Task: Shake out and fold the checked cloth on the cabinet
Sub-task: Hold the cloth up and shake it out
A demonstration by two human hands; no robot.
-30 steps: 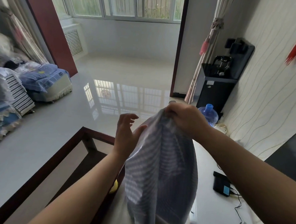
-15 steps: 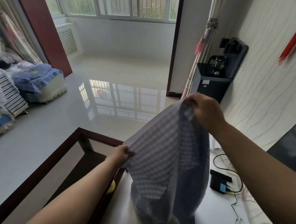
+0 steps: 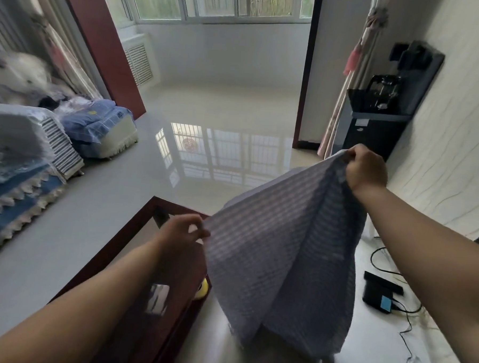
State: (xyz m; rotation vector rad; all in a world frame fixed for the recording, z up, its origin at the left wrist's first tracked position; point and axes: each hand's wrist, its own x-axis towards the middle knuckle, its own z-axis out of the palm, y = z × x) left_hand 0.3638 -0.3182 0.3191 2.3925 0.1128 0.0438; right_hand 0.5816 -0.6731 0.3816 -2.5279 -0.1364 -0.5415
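Observation:
The checked cloth (image 3: 279, 255), blue-grey with fine pale lines, hangs in the air in front of me, spread between both hands. My right hand (image 3: 365, 171) pinches its upper right corner, held high. My left hand (image 3: 183, 232) pinches the left edge, lower down and to the left. The cloth's bottom droops in folds over the pale glossy cabinet top (image 3: 251, 356), whose right part shows under my right forearm.
A dark red wooden table frame (image 3: 136, 231) stands at lower left, with a yellow object (image 3: 202, 289) by its edge. A black device (image 3: 379, 292) with cables lies on the right. A black water dispenser (image 3: 374, 121) stands by the wall. Covered furniture (image 3: 99, 126) lines the left side.
My hands have drawn apart: the left took hold of the cloth's edge and moved down and left, the right moved right. The cloth has opened out wider.

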